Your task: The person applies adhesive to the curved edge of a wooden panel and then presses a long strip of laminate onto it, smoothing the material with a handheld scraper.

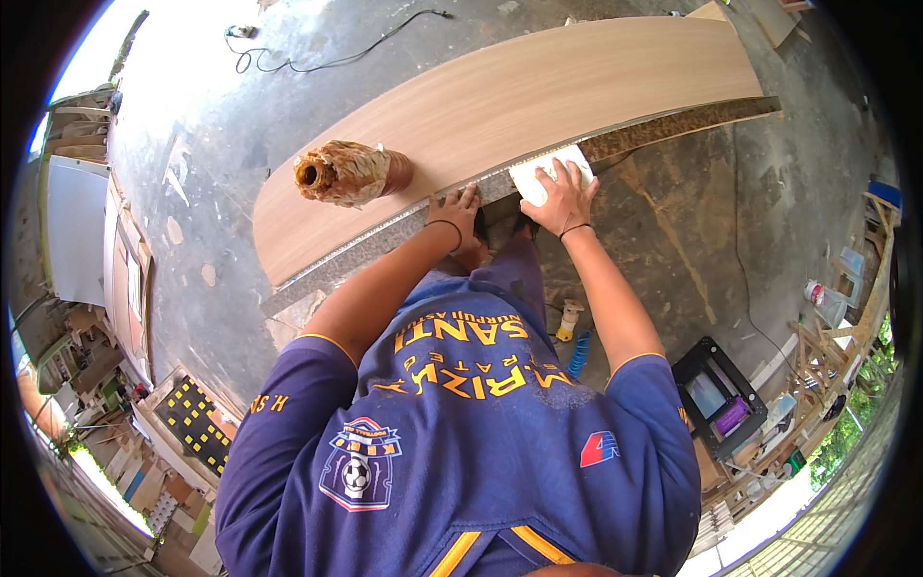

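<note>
1. I have a long, round-ended wood-grain panel (538,101) stretched across my feed, its near edge toward the person.
2. On the panel's left part I see an open-necked bottle (358,175) (thickly crusted in brown).
3. The right hand (565,197) lies over a white pad (526,179), fingers parted; I can't tell whether it pinches.
4. The left hand (456,209) rests slightly spread at the near edge.
5. The pad sits at that edge too, right of the left hand.
</note>
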A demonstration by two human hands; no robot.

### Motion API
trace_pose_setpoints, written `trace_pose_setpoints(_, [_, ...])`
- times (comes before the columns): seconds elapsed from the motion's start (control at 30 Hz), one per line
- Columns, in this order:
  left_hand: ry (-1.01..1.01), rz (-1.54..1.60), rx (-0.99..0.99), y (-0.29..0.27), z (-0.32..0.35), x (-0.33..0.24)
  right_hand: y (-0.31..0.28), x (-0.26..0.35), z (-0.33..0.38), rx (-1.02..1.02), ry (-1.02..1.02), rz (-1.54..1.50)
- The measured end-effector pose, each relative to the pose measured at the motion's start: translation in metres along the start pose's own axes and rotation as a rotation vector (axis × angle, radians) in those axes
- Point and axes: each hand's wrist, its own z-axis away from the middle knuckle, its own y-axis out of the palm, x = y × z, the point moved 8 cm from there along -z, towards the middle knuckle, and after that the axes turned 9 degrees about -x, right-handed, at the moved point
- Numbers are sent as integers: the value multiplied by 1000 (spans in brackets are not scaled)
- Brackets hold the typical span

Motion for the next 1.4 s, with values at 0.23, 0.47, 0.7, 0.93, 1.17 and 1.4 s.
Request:
trace_pose_setpoints(0.23, [-6,-4,10,1,-1,1,13,-1,0,-26,7,-26])
trace_pose_setpoints(0.47, [-12,-3,24,1,-3,0,3,-2,0,82,14,16])
trace_pose_setpoints(0.7, [-27,-32,35,-1,-5,1,-3,-11,-1,172,53,26])
trace_pose_setpoints(0.93, [-31,-18,24,3,-5,1,-11,-40,29,221,124,9])
trace_pose_setpoints(1.17, [-20,-39,23,0,-4,0,-14,-62,-3,2,58,2])
trace_pose_setpoints(1.4, [-9,-26,43,-4,-2,1,-23,-63,-2,91,49,38])
